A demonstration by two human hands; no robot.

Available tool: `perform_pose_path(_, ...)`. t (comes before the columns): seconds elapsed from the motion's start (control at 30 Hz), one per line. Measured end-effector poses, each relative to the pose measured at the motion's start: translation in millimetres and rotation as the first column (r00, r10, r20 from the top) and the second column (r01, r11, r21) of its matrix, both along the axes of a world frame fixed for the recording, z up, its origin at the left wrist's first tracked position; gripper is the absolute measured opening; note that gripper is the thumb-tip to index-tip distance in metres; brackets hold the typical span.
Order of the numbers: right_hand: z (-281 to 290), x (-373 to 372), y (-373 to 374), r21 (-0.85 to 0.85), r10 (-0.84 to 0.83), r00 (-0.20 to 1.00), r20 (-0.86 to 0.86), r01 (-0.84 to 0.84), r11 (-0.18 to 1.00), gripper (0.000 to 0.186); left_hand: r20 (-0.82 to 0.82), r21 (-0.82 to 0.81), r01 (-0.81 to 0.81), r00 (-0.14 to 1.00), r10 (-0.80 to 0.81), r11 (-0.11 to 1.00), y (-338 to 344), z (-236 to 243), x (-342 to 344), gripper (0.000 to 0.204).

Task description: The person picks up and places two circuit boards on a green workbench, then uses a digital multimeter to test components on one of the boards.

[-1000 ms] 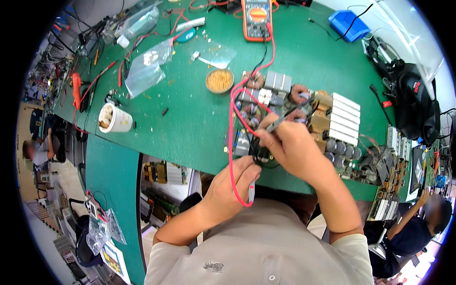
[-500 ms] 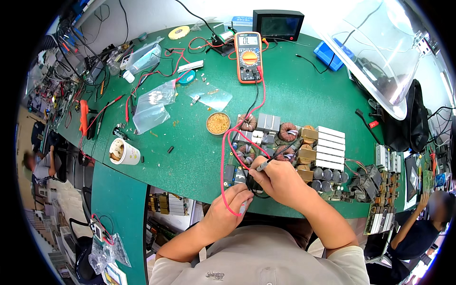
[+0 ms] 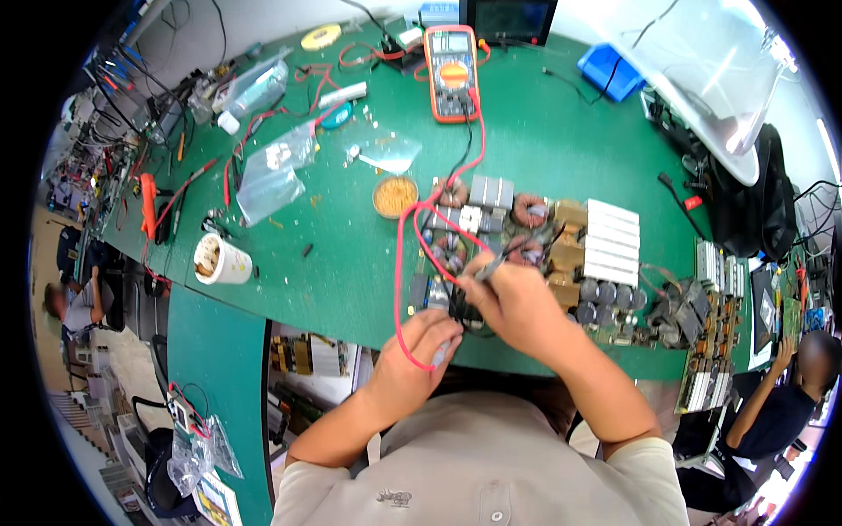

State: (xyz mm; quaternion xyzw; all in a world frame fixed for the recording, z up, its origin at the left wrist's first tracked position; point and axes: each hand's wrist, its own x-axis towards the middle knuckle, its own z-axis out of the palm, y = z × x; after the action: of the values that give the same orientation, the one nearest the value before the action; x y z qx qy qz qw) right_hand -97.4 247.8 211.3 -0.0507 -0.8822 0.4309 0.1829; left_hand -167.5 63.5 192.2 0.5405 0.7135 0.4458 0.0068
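A wide green-topped workbench runs in front of the person I am watching, curving off to both sides. On it, just in front of the person, lies a crowded circuit board set with copper-wound rings, grey blocks and dark round capacitors, with a white ribbed metal block toward its right end.

Both bare hands are at the near left part of the board. The right hand is above it, thumb and fingers closed around a slim grey pen-like probe whose rear end slants up and away. The left hand is at the board's near edge, fingers bunched together on a grey probe handle; I cannot tell whether either tip touches the board.

Beyond the board stands an orange-rimmed multimeter with a round orange dial, and to its right sits a blue plastic tray. A white paper cup is at the left, well apart from the hands. Near the board's far left corner is a shallow round tin of amber stuff. A thin red cable loops from the meter down to the left hand.
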Motion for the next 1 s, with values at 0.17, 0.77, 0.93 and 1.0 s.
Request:
perform_pose_path(0.17, -3.6, 6.6, 7.9, -0.252, -0.069, 0.997, 0.018, 0.072, 0.965, 0.014, 0.041, 0.079, -0.029, 0.999, 0.026, 0.996, -4.9, -16.4, 4.0, 0.022)
perform_pose_path(0.77, -3.7, 5.5, 7.0, 0.044, 0.026, 0.995, 0.091, -0.031, 0.999, 0.01, 0.139, 0.305, -0.019, 0.99, -0.025, 0.952, -10.6, -53.7, 3.0, 0.033)
perform_pose_path(0.93, 3.0, 5.6, 8.2, 0.115, 0.066, 0.996, 0.063, -0.073, 0.991, 0.01, 0.211, 0.271, -0.049, 0.978, -0.009, 0.961, -9.7, -49.0, 3.3, 0.029)
perform_pose_path(1.0, 2.2, 4.6, 9.5, 0.098, 0.078, 0.995, 0.055, -0.083, 0.992, 0.01, 0.228, 0.288, -0.068, 0.974, 0.001, 0.955, -9.5, -47.8, 4.1, 0.028)
